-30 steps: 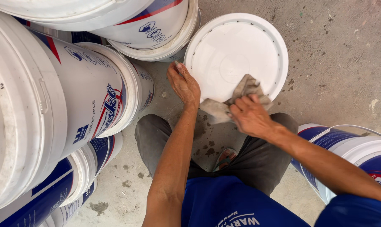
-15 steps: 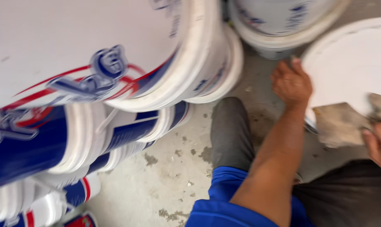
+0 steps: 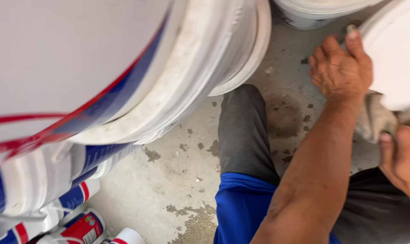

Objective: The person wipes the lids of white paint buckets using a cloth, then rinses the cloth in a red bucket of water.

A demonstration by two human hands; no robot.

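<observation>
L hand (image 3: 340,68) steadies the white lid (image 3: 397,49) at its rim, fingers curled on the edge, at frame's right. R hand (image 3: 401,158) pinches a grey rag (image 3: 372,119) just below. Lid looks light, stiff, prob. slippery; rim's the best hold.

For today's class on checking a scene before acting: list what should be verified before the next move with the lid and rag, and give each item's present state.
1. Left hand steadies the white lid at its edge: ok.
2. Right hand grips the rag: ok, though the hand is partly out of frame.
3. Rag meets the lid: cannot tell, cut off at the frame edge.
4. Whole lid in view: not ok.
5. Stacked buckets stable beside the knee: cannot tell.
</observation>
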